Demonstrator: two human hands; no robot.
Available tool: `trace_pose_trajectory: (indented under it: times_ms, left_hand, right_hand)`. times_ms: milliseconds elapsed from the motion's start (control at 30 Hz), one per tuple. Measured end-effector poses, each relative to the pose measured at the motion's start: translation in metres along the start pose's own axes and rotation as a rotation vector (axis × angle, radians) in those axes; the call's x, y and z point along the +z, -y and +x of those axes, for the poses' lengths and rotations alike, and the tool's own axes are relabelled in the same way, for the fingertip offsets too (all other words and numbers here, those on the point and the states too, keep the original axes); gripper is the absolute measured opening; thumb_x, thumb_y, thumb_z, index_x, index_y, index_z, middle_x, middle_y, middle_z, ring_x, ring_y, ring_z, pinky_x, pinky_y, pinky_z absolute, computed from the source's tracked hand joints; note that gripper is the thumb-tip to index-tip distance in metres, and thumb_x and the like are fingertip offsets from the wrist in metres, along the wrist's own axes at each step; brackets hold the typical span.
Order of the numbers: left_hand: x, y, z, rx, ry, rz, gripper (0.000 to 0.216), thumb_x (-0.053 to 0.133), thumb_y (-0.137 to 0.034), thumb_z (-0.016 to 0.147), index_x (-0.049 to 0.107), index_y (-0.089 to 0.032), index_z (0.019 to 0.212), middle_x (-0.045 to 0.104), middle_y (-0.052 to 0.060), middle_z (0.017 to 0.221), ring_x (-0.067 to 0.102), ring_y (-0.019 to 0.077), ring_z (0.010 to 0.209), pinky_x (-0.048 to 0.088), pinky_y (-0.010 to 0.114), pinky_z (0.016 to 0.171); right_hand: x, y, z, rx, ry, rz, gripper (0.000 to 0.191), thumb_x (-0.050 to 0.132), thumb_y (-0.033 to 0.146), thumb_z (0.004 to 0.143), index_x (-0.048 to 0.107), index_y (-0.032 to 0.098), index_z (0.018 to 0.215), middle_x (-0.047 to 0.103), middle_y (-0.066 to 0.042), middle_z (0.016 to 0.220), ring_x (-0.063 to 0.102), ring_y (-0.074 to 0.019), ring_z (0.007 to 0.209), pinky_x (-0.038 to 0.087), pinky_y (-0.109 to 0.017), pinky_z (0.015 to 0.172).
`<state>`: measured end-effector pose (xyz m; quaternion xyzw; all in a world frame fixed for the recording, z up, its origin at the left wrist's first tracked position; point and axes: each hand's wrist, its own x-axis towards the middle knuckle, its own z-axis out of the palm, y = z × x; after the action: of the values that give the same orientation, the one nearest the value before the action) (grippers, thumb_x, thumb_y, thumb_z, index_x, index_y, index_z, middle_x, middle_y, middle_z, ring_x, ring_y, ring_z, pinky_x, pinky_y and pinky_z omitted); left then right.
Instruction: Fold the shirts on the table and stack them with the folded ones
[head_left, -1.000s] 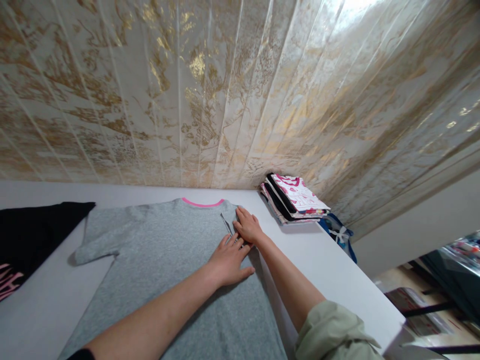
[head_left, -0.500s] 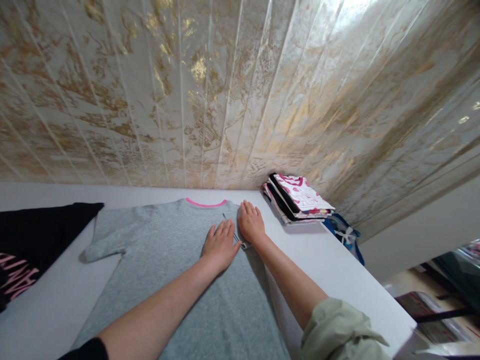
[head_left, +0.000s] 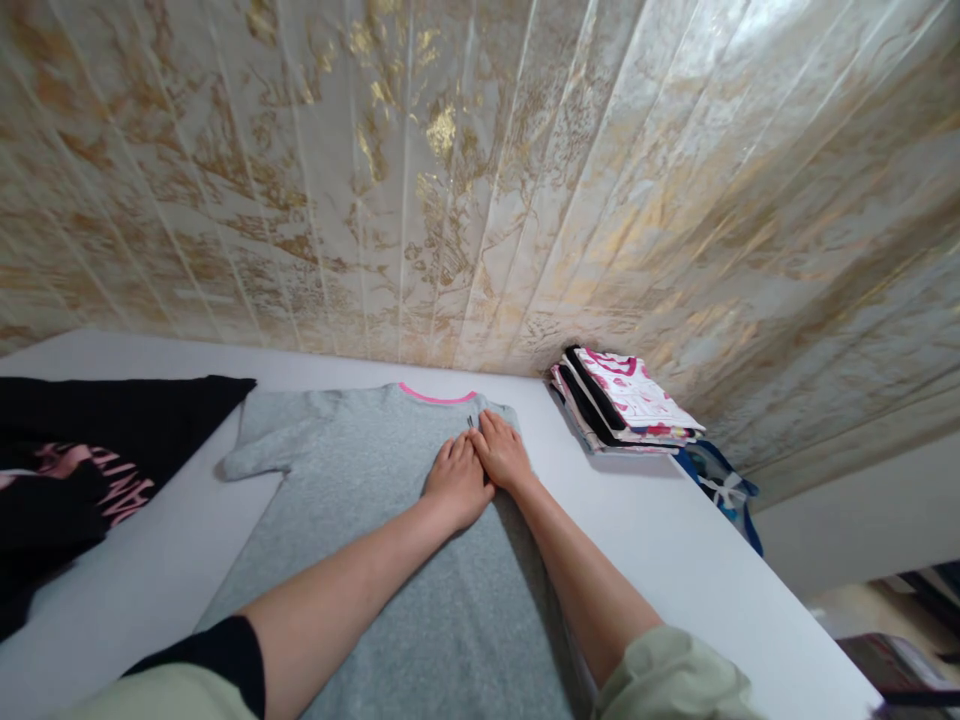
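A grey short-sleeved T-shirt (head_left: pixel 337 520) with a pink neckband (head_left: pixel 435 396) lies spread on the white table. My left hand (head_left: pixel 459 482) rests palm down on the upper chest of the shirt, its fingers stretched out. Right beside it, my right hand (head_left: pixel 501 450) presses flat near the right shoulder, also with fingers extended, and the two hands touch. Thin dark lines of a print show just above the fingertips; the rest of it is hidden under the hands. The shirt's left sleeve (head_left: pixel 259 462) sticks out to the side, while no right sleeve shows spread outward.
Black clothing (head_left: pixel 161 410) with pink lettering lies at the left. A stack of folded clothes (head_left: pixel 626 405) stands at the back right on the white table (head_left: pixel 675 570). Beyond the edge is a blue bag (head_left: pixel 724 490). A gold-patterned curtain (head_left: pixel 420 200) hangs behind.
My right hand has slid inward against my left hand, and the print between them is now mostly covered. The view has shifted, bringing more of the black clothing into sight.
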<state>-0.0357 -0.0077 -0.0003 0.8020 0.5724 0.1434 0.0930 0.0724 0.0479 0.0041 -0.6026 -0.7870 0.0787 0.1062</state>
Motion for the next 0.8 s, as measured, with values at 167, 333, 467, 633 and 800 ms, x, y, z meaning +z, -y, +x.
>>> trace_pose_trajectory:
  times_ms: [167,333,467,633,800]
  left_hand:
    - [-0.008,0.016,-0.014,0.04,0.021,0.002,0.072,0.044,-0.047,0.09,0.032,-0.005,0.147,0.031,0.02,0.155,0.023,0.0285,0.146,0.016,0.044,0.119]
    - [-0.033,0.084,-0.051,-0.027,0.025,0.083,0.073,0.041,-0.054,0.091,0.03,-0.01,0.149,0.025,0.017,0.158,0.02,0.0267,0.147,0.014,0.042,0.119]
    - [-0.06,0.143,-0.08,-0.224,-0.028,0.198,0.074,0.036,-0.055,0.092,0.032,-0.006,0.147,0.028,0.019,0.156,0.023,0.0293,0.146,0.015,0.044,0.118]
    - [-0.069,0.164,-0.098,-0.268,-0.078,0.267,0.072,0.031,-0.053,0.093,0.034,-0.005,0.146,0.027,0.019,0.156,0.026,0.0282,0.144,0.018,0.042,0.117]
    - [-0.064,0.158,-0.099,-0.275,-0.094,0.268,0.07,0.031,-0.052,0.094,0.034,-0.006,0.146,0.027,0.017,0.157,0.025,0.0266,0.145,0.016,0.042,0.117]
  right_hand:
    - [0.004,0.001,-0.001,-0.018,-0.009,-0.059,0.061,0.027,0.048,0.1,0.033,0.013,0.149,0.029,-0.011,0.157,0.023,-0.0224,0.145,0.018,-0.041,0.116]
    - [0.009,0.001,-0.003,-0.039,-0.029,-0.104,0.064,0.031,0.049,0.098,0.029,0.01,0.15,0.028,-0.014,0.157,0.022,-0.0245,0.144,0.017,-0.042,0.115]
    - [0.011,0.0,-0.004,-0.048,-0.045,-0.111,0.063,0.031,0.048,0.098,0.031,0.012,0.149,0.03,-0.014,0.156,0.024,-0.0246,0.144,0.018,-0.042,0.114]
    - [0.006,0.004,-0.005,-0.036,-0.034,-0.141,0.061,0.034,0.046,0.098,0.034,0.01,0.147,0.033,-0.015,0.154,0.026,-0.0251,0.143,0.02,-0.041,0.114]
    - [-0.008,0.05,-0.006,-0.084,-0.08,-0.136,0.061,0.04,0.041,0.097,0.034,0.006,0.147,0.031,-0.019,0.154,0.028,-0.0272,0.142,0.021,-0.042,0.114]
